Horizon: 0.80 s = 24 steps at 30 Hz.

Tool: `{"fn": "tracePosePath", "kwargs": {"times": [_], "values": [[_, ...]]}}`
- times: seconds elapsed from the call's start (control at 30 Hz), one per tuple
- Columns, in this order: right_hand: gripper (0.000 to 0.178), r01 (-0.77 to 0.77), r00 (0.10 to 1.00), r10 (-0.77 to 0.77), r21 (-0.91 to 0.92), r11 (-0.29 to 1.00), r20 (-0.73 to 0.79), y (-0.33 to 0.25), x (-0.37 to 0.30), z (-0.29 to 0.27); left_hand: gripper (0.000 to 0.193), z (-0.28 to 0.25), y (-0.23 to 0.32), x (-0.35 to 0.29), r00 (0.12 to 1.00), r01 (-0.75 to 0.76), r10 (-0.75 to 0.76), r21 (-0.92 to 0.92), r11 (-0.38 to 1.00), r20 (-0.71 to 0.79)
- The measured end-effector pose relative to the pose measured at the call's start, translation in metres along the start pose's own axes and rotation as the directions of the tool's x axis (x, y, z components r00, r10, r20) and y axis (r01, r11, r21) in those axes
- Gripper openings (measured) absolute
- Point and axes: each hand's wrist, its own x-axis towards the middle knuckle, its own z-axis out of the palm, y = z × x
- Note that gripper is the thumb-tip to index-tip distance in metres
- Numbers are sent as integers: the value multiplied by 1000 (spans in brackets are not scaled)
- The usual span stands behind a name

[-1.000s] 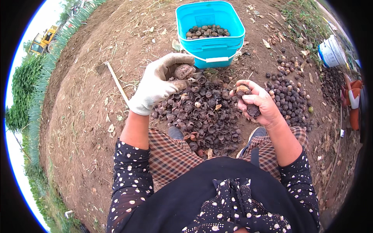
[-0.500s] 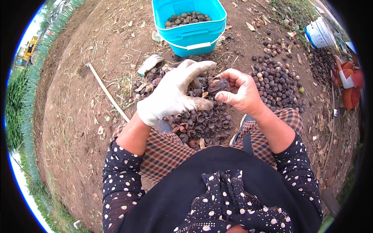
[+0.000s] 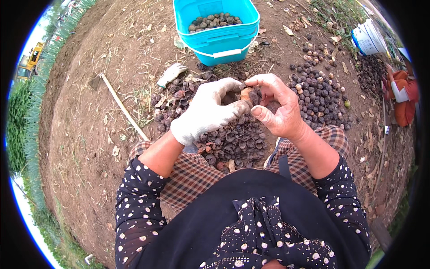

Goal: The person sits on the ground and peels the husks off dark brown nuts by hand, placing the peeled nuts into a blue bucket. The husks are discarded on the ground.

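Lower centre, nearest the lens: the wearer's dark top and spotted sleeves, the torso cut off by the bottom edge; checked trousers [image 3: 190, 181] to either side, shoes mostly covered by them. Above, mid-frame, forearms rise from lower left and lower right and converge. Left hand [image 3: 204, 110], in a pale glove soiled at the fingertips, is curled with thumb below and fingers above, closed on a dark-husked nut [image 3: 247, 94] with a lighter orange-brown patch. Right hand [image 3: 283, 107], bare, is half open: index fingertip at the nut's top, thumb apart lower down, other fingers bent behind. Nut largely hidden by the digits; whether the right hand grips it, cannot tell. Beneath, a heap of dark husks [image 3: 235, 145], partly screened by the hands, on bare brown soil strewn with straw and dry leaves. Right of centre, a pile of dark round nuts [image 3: 316, 96]. Left of centre, a hoe [image 3: 123, 105] lies on the soil; a loose pale glove [image 3: 171, 75] rests at the heap's upper-left border. Top centre, a turquoise bucket [image 3: 215, 47] part-filled with brown nuts, its far rim clipped. Upper right, a tipped white bucket [image 3: 369, 39]; below it, another person [image 3: 403, 105] in orange-red, cropped by the dark fisheye border. Far upper left, a yellow machine [image 3: 29, 62], small, beyond green plants [image 3: 42, 116].
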Motion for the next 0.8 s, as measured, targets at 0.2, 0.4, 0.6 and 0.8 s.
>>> {"fn": "tracePosePath", "kwargs": {"times": [0.2, 0.4, 0.6, 0.8], "values": [[43, 28, 999, -30, -61, 998, -39, 9, -7, 10, 42, 7, 10, -3, 999, 13, -6, 161, 987, -43], [35, -75, 988, 82, 59, 995, -133, 4, -11, 17, 39, 17, 1, -2, 997, 5, -26, -289, 957, -70], [38, -108, 951, 186, 296, 949, -248, 23, -12, 25, 34, 34, -20, -2, 992, -97, 65, -340, 935, -106], [40, 16, 984, -46, -174, 985, -172, 8, -8, 11, 41, 13, 2, 4, 994, 100, -89, -198, 975, 62]]}}
